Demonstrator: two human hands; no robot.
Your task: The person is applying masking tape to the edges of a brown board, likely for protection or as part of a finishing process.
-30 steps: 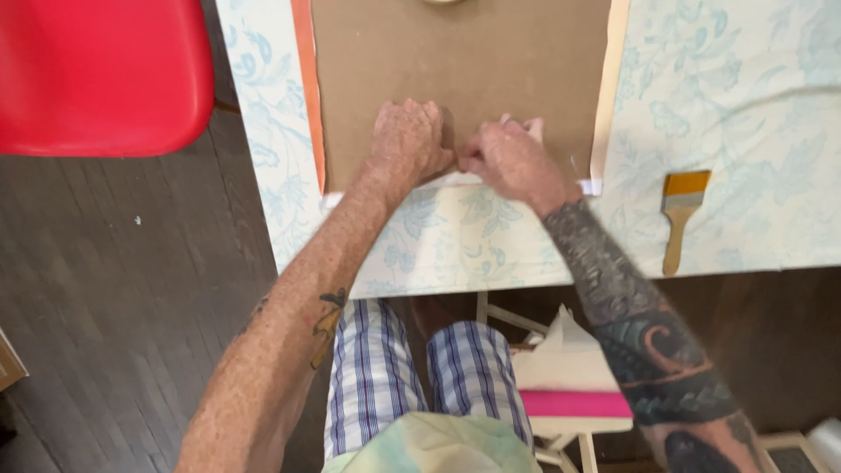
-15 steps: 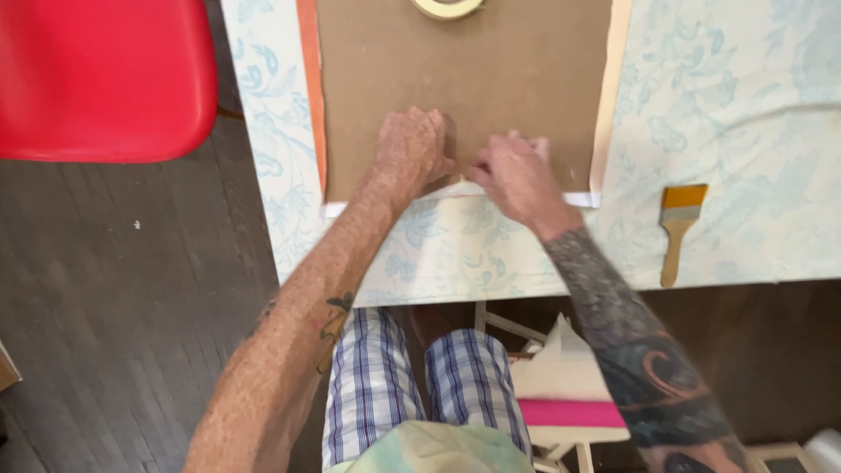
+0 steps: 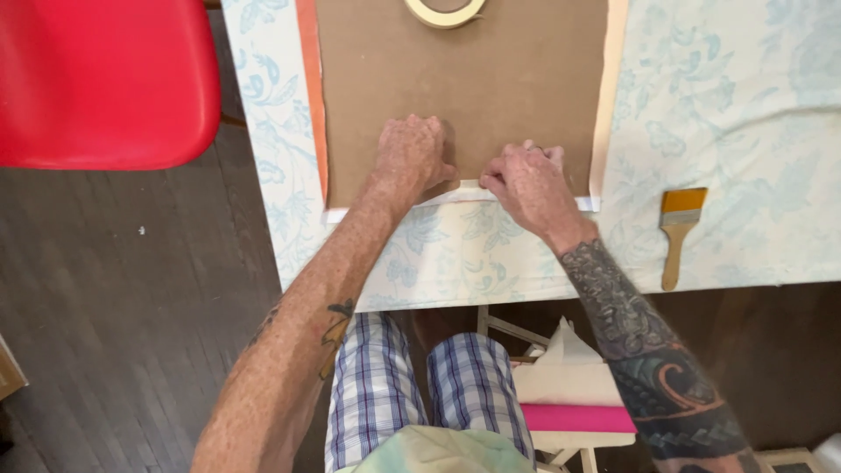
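Dark wooden floorboards (image 3: 114, 333) run under your worktop (image 3: 745, 105), which is covered by a pale cloth printed with blue flowers.

Your left hand (image 3: 410, 156) lies palm down on the brown board (image 3: 473, 96), fingers curled and close together, its grip pressed flat near the board's lower edge with the thumb reaching toward the strip of white tape (image 3: 460, 194) that runs along that edge. Nothing is enclosed in this hand; it only presses.

Your right hand (image 3: 524, 182) sits just beside it, knuckles up, fingers bent and drawn together, with the thumb and fingertips down on the same tape strip at the board's lower edge. Whether they pinch the tape or just press on it, you cannot tell from this view. The two hands are near each other but do not touch.

Along the board's left side runs an orange border, and along its right side a cream one. At the board's far edge lies a roll of tape (image 3: 445, 10), partly cut off by the top of the view.

To your right, well apart from the hands, a paintbrush (image 3: 677, 229) with a wooden handle lies on the cloth. A red chair (image 3: 101, 83) stands off to the left on the floor.
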